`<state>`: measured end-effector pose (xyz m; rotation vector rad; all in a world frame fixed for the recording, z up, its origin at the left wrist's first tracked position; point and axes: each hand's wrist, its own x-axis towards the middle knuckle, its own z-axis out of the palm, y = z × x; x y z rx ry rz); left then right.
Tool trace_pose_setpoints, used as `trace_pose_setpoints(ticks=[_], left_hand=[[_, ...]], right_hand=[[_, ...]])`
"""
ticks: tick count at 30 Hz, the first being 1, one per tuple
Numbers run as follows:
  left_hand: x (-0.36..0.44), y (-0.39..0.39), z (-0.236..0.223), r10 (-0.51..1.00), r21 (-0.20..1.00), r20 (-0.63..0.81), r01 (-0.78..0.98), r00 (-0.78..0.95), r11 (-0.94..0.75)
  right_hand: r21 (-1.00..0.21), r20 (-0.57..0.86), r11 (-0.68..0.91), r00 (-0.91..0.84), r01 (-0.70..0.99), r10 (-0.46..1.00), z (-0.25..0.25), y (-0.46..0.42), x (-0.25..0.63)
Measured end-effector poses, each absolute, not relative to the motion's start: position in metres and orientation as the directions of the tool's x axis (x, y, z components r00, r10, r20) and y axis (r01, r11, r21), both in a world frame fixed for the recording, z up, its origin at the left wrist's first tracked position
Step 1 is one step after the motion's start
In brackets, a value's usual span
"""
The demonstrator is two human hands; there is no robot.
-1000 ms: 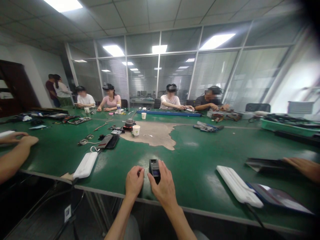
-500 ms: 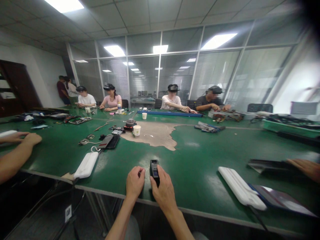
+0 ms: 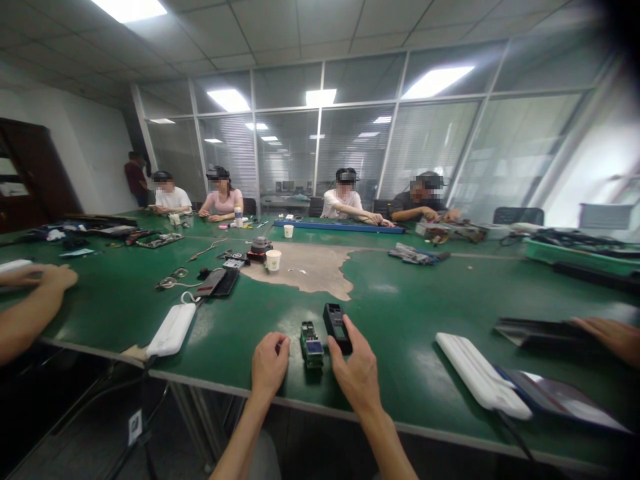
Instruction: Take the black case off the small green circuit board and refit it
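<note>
A small green circuit board (image 3: 313,348) with a bluish display lies on the green table (image 3: 405,313) in front of me. To its right, my right hand (image 3: 359,370) is closed round a black plastic housing (image 3: 334,323), thumb on the near left side and fingers along the right. The housing has openings at its far end and a window in its face. My left hand (image 3: 270,363) rests on the table just left of the board, its fingers curled and pressed together. Whatever it may hold is hidden, and it does not touch the board.
Left of me lie a white power bank (image 3: 173,329), a dark wallet-like case (image 3: 219,283) and glasses (image 3: 173,279). A paper cup (image 3: 273,261) stands ahead on a brown patch. Another white power bank (image 3: 483,375) lies right. Co-workers' hands rest at both sides.
My right hand has moved right with the black housing, which earlier sat over the board's place. The circuit board now shows uncovered between my hands. My left hand has stayed put.
</note>
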<state>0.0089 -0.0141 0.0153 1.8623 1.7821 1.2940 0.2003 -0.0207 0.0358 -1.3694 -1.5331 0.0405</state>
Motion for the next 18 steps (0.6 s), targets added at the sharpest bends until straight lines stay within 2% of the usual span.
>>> trace_pose_setpoints(ticks=[10,14,18], left_hand=[[0.008,-0.014,0.014,0.891,0.705,0.431,0.67,-0.143,-0.234],[0.008,-0.013,0.013,0.894,0.708,0.423,0.669,-0.146,-0.226],[0.008,-0.013,0.013,0.893,0.71,0.425,0.667,-0.149,-0.227]], right_hand=[[-0.627,0.554,0.243,0.205,0.74,0.807,-0.003,-0.025,0.223],[-0.613,0.564,0.257,0.185,0.747,0.805,-0.006,-0.026,0.223],[-0.547,0.623,0.268,0.171,0.793,0.763,-0.013,-0.023,0.224]])
